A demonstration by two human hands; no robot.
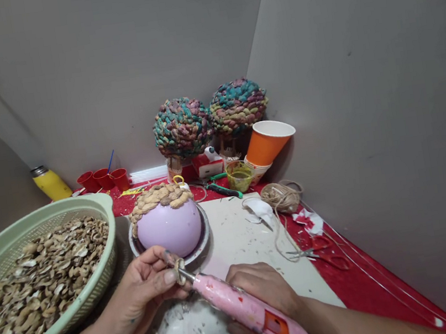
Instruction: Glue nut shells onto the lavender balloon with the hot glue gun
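Observation:
My left hand [151,289] pinches a peanut shell [180,271] between thumb and fingers. My right hand [264,289] is wrapped round a pink hot glue gun [239,304], and the metal nozzle points left into the hollow of that shell. Just beyond my hands, a lilac balloon [171,227] rests in a round metal bowl [206,240]. Peanut shells [160,196] cover the balloon's top and part of its left side; its front is bare.
A green colander [109,228] of shells stands left. Behind are two colourful shell-covered balls [182,127], red cups [103,179], a yellow bottle [52,184], pliers [224,190] and an orange paper cup [268,143]. Twine [282,197] and red scissors [330,251] lie right.

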